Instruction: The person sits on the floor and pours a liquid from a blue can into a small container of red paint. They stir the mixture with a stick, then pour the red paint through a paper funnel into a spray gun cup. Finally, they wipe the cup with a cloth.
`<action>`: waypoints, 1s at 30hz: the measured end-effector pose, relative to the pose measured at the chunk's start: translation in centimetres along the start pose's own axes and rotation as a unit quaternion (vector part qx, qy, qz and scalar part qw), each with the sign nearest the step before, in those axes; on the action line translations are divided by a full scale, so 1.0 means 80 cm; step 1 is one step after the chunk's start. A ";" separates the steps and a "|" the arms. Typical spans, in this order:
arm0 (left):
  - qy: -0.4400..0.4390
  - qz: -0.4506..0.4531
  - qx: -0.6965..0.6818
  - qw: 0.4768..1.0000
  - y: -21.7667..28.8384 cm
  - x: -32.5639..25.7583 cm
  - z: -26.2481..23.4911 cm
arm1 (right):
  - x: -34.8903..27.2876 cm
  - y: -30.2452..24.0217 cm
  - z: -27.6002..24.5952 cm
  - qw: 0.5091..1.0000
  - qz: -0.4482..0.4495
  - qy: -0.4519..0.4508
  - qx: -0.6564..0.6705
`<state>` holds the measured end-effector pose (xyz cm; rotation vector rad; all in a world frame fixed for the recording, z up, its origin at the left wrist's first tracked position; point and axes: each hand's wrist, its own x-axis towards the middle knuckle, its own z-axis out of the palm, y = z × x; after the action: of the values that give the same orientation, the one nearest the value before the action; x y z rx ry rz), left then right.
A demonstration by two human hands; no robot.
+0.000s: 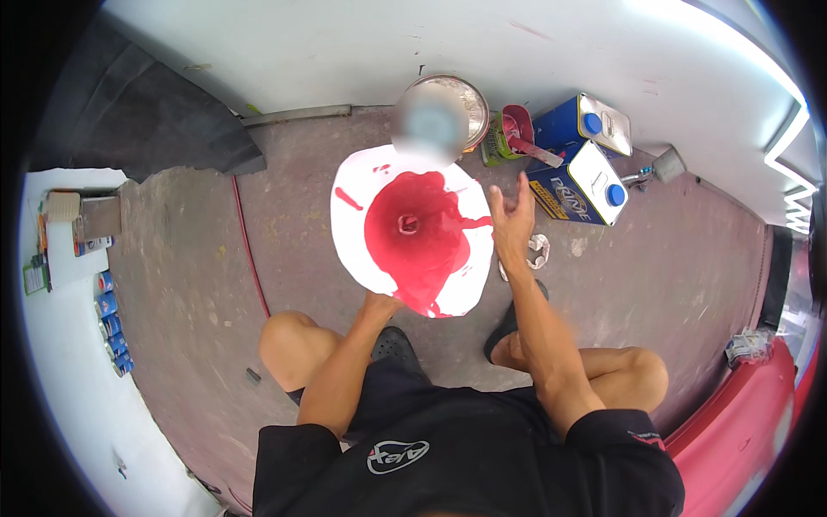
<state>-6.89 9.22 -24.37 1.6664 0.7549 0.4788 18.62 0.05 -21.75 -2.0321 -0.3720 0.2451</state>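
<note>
A wide white funnel is in front of me, its inside coated with wet red paint around a small central opening. My left hand reaches under its near edge and appears to hold it from below; the funnel hides the fingers. At the right rim, my right hand is open, fingers apart, with nothing in it. Whether it touches the rim I cannot tell. Beyond the funnel stands a large round metal can, partly covered by a blurred patch.
To the right stand a small green can with a red-smeared stirring stick, two blue metal cans with blue caps, and a spray gun. A red hose crosses the floor at left. A red panel sits at lower right.
</note>
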 end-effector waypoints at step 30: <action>-0.037 0.047 -0.022 0.998 0.089 0.022 0.015 | 0.069 -0.365 -0.105 0.832 -0.227 -0.499 -0.087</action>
<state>-3.29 8.88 -17.93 1.6745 0.6091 0.4945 21.95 8.02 7.94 -1.7542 -1.5466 1.0014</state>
